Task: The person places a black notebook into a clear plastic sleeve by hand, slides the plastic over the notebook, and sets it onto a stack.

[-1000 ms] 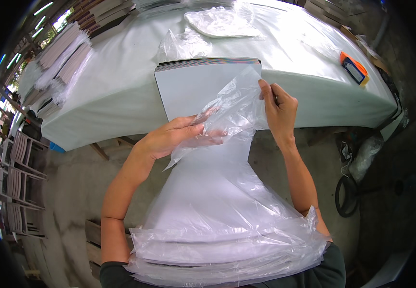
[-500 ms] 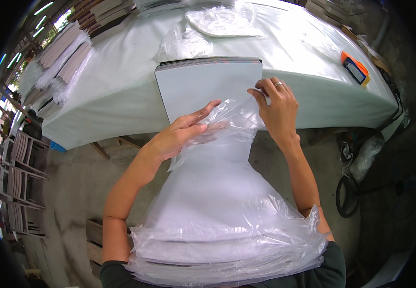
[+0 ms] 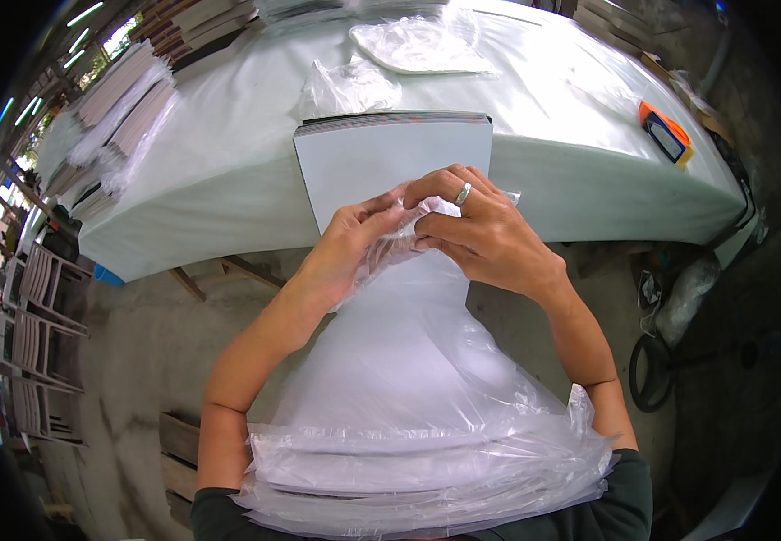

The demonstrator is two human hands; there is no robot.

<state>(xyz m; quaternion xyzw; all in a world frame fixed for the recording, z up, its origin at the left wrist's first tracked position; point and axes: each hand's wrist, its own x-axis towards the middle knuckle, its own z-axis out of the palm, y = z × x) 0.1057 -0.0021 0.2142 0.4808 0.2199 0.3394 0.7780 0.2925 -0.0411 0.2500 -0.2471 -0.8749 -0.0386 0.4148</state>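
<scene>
Both my hands meet over a clear plastic bag (image 3: 380, 260), its film bunched between them. My left hand (image 3: 347, 242) is closed on the film, thumb and fingers pinching it. From the other side my right hand (image 3: 491, 233), with a ring on one finger, curls its fingers onto the same bag. Just beyond them, a stack of pale grey boards (image 3: 390, 151) leans at the table edge, its lower part behind my hands. Nearest my body lies a layered pile of clear plastic bags (image 3: 427, 460) with crumpled edges.
A table with a pale cloth (image 3: 228, 171) spans the far side. On it are crumpled plastic bags (image 3: 418, 45), an orange-and-blue tape dispenser (image 3: 666, 133) and wrapped board stacks (image 3: 124, 104) at left. Stacked chairs (image 3: 43, 334) stand far left; a wooden pallet (image 3: 181, 460) lies on the floor.
My right hand has moved left and down to my left hand and gripped the bag's film. The film, spread between my hands before, is now bunched together.
</scene>
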